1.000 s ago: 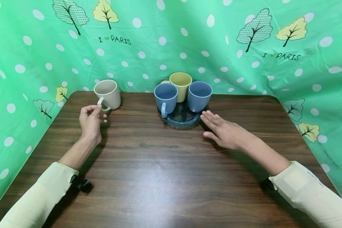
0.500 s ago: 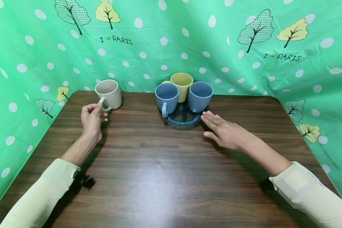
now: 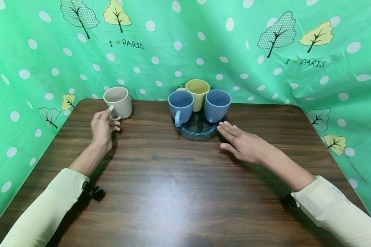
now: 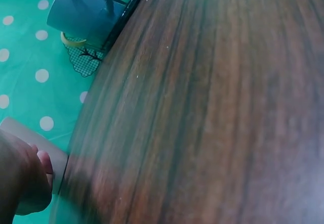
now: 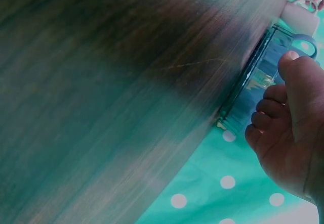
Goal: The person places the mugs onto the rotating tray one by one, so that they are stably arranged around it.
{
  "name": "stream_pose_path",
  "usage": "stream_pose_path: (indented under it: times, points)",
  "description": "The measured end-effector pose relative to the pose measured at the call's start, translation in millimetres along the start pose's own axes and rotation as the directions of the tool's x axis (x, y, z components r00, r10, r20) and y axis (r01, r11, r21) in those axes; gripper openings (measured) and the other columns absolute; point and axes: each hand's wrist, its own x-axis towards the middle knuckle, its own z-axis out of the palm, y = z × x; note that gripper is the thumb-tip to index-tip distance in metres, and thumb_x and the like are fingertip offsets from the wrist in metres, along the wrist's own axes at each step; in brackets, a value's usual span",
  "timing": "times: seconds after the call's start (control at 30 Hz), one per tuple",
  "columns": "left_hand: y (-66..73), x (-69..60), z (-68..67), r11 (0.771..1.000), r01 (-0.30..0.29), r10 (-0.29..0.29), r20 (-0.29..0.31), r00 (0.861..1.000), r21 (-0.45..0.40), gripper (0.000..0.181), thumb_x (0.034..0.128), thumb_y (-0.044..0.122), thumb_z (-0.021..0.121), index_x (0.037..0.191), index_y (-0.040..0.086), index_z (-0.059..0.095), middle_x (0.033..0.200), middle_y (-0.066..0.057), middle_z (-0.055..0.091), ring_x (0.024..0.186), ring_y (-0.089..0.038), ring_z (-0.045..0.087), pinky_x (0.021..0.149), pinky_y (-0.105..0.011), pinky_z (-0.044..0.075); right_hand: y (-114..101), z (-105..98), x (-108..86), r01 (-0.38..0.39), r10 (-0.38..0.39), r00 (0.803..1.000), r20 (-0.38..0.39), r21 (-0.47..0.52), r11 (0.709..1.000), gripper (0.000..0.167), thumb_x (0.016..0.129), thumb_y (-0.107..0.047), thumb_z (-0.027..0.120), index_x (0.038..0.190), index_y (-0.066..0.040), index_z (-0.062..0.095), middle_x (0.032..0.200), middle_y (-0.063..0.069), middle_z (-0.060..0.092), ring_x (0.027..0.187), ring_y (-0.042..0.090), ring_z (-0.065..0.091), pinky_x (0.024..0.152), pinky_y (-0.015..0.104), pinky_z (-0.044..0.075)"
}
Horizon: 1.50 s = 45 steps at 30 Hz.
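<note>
At the left of the head view, my left hand (image 3: 102, 129) pinches the handle of a cream mug (image 3: 119, 103) that stands upright near the table's back edge. The left wrist view shows only part of that hand (image 4: 30, 178) against the mug. Near the middle is a dark glass plate (image 3: 197, 134) bearing a blue mug (image 3: 180, 104) with its handle toward me, a yellow mug (image 3: 197, 92) behind and a second blue mug (image 3: 217, 104) on the right. My right hand (image 3: 245, 145) lies with straight fingers at the plate's right edge; whether they touch it I cannot tell.
A dark wooden table (image 3: 170, 192) spreads out in front of me. Close behind its back edge hangs a green dotted curtain (image 3: 185, 37) with tree prints. A black wrist device (image 3: 94, 192) sits under my left sleeve.
My left hand and forearm have shifted slightly right and closer to the cream mug's handle. The mugs, the plate and my right hand stay in place.
</note>
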Motion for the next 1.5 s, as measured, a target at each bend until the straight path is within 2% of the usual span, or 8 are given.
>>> stream_pose_path:
  times: [0.1, 0.33, 0.53, 0.63, 0.83, 1.1, 1.33, 1.5]
  points:
    - [-0.3, 1.1, -0.5, 1.000, 0.011, -0.011, 0.018, 1.000, 0.010, 0.019, 0.1189, 0.029, 0.056, 0.112, 0.012, 0.062, 0.109, -0.001, 0.068, 0.067, -0.010, 0.064, 0.056, -0.020, 0.055, -0.4, 0.1, 0.0, -0.002, 0.002, 1.000, 0.000, 0.001, 1.000, 0.070, 0.121, -0.037, 0.054, 0.177, -0.004, 0.030, 0.187, 0.022, 0.024, 0.175, 0.043, 0.023, 0.141, 0.062, 0.030]
    - [0.5, 4.0, -3.1, 0.998, 0.047, -0.043, 0.099, 0.994, -0.042, 0.036, 0.1208, 0.026, 0.051, 0.102, 0.007, 0.075, 0.095, 0.000, 0.080, 0.061, -0.014, 0.067, 0.052, -0.025, 0.056, -0.4, 0.3, 0.2, -0.003, 0.003, 1.000, 0.002, -0.001, 1.000, 0.069, 0.121, -0.038, 0.053, 0.177, -0.004, 0.030, 0.187, 0.021, 0.025, 0.175, 0.043, 0.023, 0.140, 0.062, 0.030]
    - [3.2, 7.1, -7.0, 0.994, 0.096, -0.084, 0.209, 0.974, -0.045, 0.049, 0.1215, 0.025, 0.042, 0.098, 0.007, 0.081, 0.094, 0.001, 0.081, 0.061, -0.017, 0.068, 0.053, -0.026, 0.057, -0.1, 1.0, -0.4, -0.001, 0.001, 1.000, -0.001, 0.007, 1.000, 0.069, 0.121, -0.037, 0.054, 0.177, -0.003, 0.031, 0.187, 0.022, 0.025, 0.175, 0.043, 0.024, 0.140, 0.062, 0.030]
    - [4.4, 7.6, -8.0, 0.994, 0.104, -0.091, 0.243, 0.966, -0.041, 0.051, 0.1217, 0.024, 0.039, 0.098, 0.007, 0.081, 0.094, 0.000, 0.081, 0.065, -0.017, 0.069, 0.055, -0.027, 0.058, 0.2, 1.5, -0.5, -0.001, 0.001, 1.000, -0.003, 0.009, 1.000, 0.069, 0.121, -0.037, 0.054, 0.177, -0.003, 0.031, 0.187, 0.022, 0.024, 0.175, 0.043, 0.024, 0.141, 0.062, 0.029]
    - [5.7, 7.2, -7.0, 0.994, 0.103, -0.092, 0.250, 0.964, -0.028, 0.049, 0.1217, 0.024, 0.038, 0.099, 0.006, 0.077, 0.092, -0.002, 0.077, 0.073, -0.017, 0.071, 0.063, -0.026, 0.061, 0.6, 2.3, -0.6, 0.001, -0.001, 1.000, -0.009, 0.015, 1.000, 0.069, 0.121, -0.036, 0.054, 0.177, -0.002, 0.031, 0.186, 0.023, 0.025, 0.174, 0.044, 0.024, 0.141, 0.062, 0.029]
    - [3.6, 7.6, -6.0, 0.995, 0.090, -0.081, 0.241, 0.967, -0.028, 0.048, 0.1222, 0.041, 0.047, 0.102, 0.007, 0.074, 0.088, 0.000, 0.071, 0.074, -0.015, 0.066, 0.064, -0.023, 0.059, -0.2, 2.7, -0.3, 0.009, -0.009, 1.000, -0.013, 0.016, 1.000, 0.069, 0.121, -0.036, 0.054, 0.177, -0.003, 0.030, 0.186, 0.023, 0.025, 0.174, 0.044, 0.025, 0.140, 0.063, 0.030]
    - [2.3, 6.9, -4.7, 0.999, 0.045, -0.040, 0.244, 0.969, -0.017, 0.045, 0.1216, 0.038, 0.047, 0.105, 0.007, 0.074, 0.085, 0.002, 0.068, 0.072, -0.013, 0.059, 0.062, -0.021, 0.054, -0.1, 2.7, -0.3, 0.013, -0.012, 1.000, -0.020, 0.013, 1.000, 0.069, 0.121, -0.035, 0.055, 0.177, -0.003, 0.031, 0.186, 0.023, 0.025, 0.174, 0.044, 0.026, 0.140, 0.063, 0.031]
    - [4.5, 7.4, -5.9, 0.998, 0.050, -0.042, 0.261, 0.964, -0.024, 0.045, 0.1215, 0.036, 0.046, 0.102, 0.009, 0.076, 0.083, 0.002, 0.069, 0.071, -0.011, 0.056, 0.062, -0.020, 0.054, -0.1, 2.4, -0.2, 0.017, -0.017, 1.000, -0.022, 0.010, 1.000, 0.068, 0.121, -0.035, 0.055, 0.177, -0.003, 0.031, 0.186, 0.023, 0.026, 0.174, 0.044, 0.026, 0.140, 0.063, 0.031]
